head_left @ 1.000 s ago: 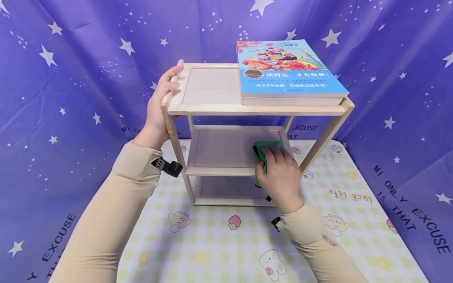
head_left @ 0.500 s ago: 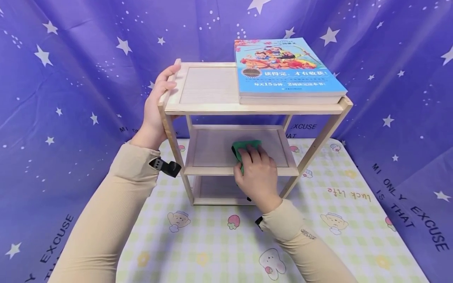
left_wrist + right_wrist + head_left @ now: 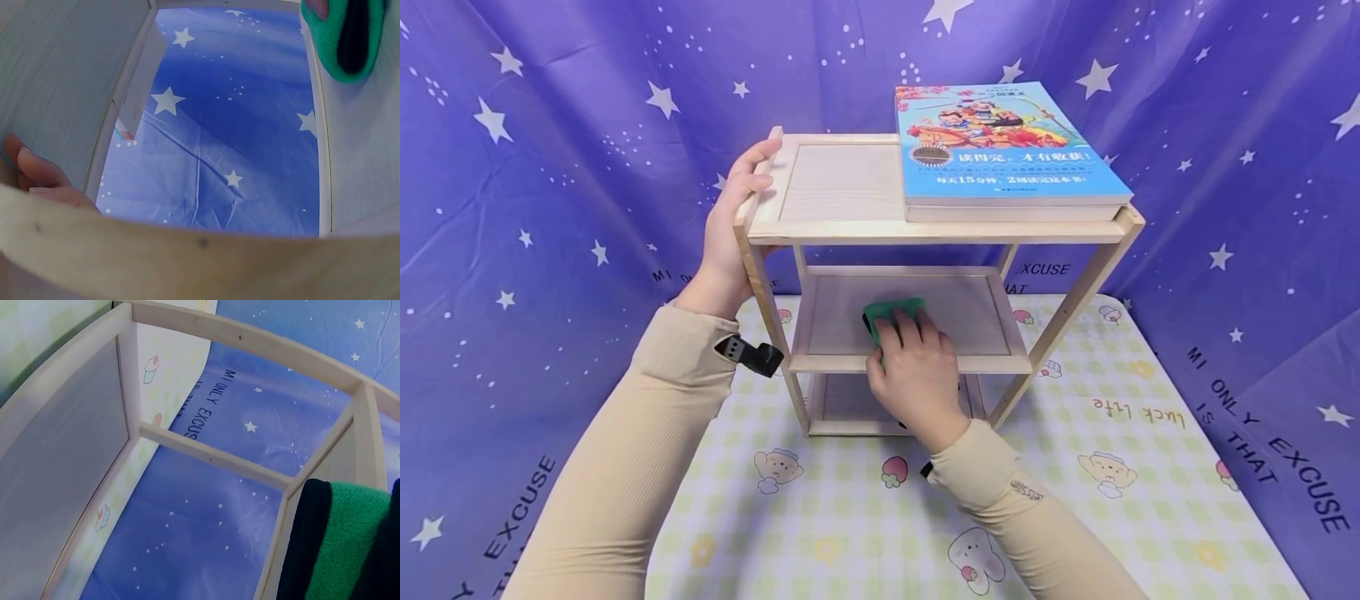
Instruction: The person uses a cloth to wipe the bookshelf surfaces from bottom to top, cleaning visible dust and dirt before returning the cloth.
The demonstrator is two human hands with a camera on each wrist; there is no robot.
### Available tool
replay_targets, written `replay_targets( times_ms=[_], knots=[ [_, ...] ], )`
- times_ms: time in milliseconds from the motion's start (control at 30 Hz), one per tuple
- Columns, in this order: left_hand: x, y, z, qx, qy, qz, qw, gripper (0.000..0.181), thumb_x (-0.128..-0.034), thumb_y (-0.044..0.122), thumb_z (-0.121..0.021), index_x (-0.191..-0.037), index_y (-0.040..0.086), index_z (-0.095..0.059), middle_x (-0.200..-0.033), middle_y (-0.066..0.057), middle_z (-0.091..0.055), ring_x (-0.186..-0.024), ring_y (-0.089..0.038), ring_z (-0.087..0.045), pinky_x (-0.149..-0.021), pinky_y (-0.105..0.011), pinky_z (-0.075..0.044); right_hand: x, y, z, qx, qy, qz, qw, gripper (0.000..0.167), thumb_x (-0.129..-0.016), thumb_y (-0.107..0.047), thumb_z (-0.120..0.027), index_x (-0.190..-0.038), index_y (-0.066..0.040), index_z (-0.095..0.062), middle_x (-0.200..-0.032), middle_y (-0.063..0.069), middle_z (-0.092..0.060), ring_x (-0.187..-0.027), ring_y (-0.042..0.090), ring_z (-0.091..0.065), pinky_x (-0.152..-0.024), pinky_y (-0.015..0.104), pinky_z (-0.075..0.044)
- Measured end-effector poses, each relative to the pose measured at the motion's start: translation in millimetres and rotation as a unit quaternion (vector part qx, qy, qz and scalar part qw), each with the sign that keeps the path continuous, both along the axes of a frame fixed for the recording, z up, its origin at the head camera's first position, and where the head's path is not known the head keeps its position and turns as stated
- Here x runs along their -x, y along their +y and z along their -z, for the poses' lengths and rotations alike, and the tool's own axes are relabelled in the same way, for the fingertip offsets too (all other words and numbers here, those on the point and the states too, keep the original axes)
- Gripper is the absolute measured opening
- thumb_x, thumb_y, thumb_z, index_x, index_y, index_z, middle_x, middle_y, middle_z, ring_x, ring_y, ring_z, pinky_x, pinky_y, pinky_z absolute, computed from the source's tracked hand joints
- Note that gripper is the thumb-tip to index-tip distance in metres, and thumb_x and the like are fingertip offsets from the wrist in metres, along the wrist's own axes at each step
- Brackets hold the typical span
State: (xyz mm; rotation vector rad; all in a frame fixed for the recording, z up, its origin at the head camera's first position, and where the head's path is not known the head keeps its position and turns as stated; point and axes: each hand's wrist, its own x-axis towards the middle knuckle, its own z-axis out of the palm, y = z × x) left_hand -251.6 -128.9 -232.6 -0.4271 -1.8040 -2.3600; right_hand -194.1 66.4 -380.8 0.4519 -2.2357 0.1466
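Note:
A three-tier wooden shelf rack (image 3: 842, 229) stands upright on the table. My left hand (image 3: 727, 225) grips its top left end, fingers over the edge; in the left wrist view, fingertips (image 3: 47, 181) show against the top board's underside. On the middle board, my right hand (image 3: 917, 375) holds a folded green cloth (image 3: 891, 310) with black edging, pressed flat left of centre. The same cloth (image 3: 353, 540) fills the lower right of the right wrist view. A blue-covered book (image 3: 1000, 158) lies on the right part of the top board, apparently on another book.
The rack's right front post (image 3: 1067, 292) and the top board's front rail (image 3: 940, 232) border the opening around my right arm. A checked tablecloth (image 3: 850, 517) covers the table. Purple star-printed curtains (image 3: 587, 100) hang close behind and on both sides.
My right hand has slid the green cloth leftward along the middle board, from its right end to left of centre. My left hand keeps its grip on the rack.

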Motion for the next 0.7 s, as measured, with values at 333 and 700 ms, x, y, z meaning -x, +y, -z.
replay_targets(
  times_ms=[333, 700],
  knots=[
    [-0.2, 1.1, -1.5, -0.009, -0.017, -0.006, 0.9998, 0.052, -0.0927, 0.020, -0.037, -0.145, 0.021, -0.044, -0.156, 0.007, -0.035, -0.125, -0.020, -0.039, -0.092, -0.034, -0.033, -0.1, -17, 1.0, -0.020, 0.016, -0.002, 0.9997, 0.028, -0.084, -0.022, -0.060, -0.108, -0.013, -0.073, -0.109, 0.011, -0.073, -0.102, 0.039, -0.068, -0.072, 0.048, -0.055],
    [0.5, 0.5, 0.1, -0.011, -0.005, 0.005, 0.9999, 0.051, -0.0925, 0.020, -0.038, -0.143, 0.020, -0.044, -0.158, 0.009, -0.032, -0.122, -0.018, -0.039, -0.092, -0.032, -0.033, -1.2, -34, 1.7, -0.027, 0.023, -0.006, 0.9993, 0.030, -0.082, -0.023, -0.060, -0.108, -0.016, -0.071, -0.110, 0.009, -0.072, -0.105, 0.037, -0.067, -0.072, 0.046, -0.054]
  ],
)
